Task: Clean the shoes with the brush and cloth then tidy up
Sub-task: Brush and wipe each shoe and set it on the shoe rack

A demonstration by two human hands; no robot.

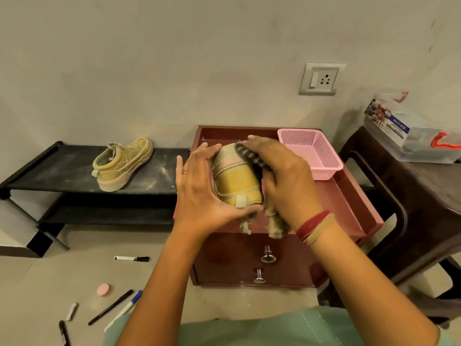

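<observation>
I hold a yellow sneaker point(237, 181) above the maroon cabinet top point(349, 196), heel toward me. My left hand point(199, 188) grips its left side and heel. My right hand point(287, 181) grips a dark-bristled brush point(250, 154) pressed against the shoe's right side. A dirty cloth point(275, 224) hangs from under that hand. The second yellow sneaker point(122, 163) lies on the dusty black rack shelf point(62, 176) at the left.
A pink mesh basket point(311, 153) stands at the cabinet's back right. A dark chair point(411, 196) with a clear plastic box point(411, 136) is on the right. Markers point(132, 258), pens point(111, 307) and a pink round lid point(103, 289) lie on the floor.
</observation>
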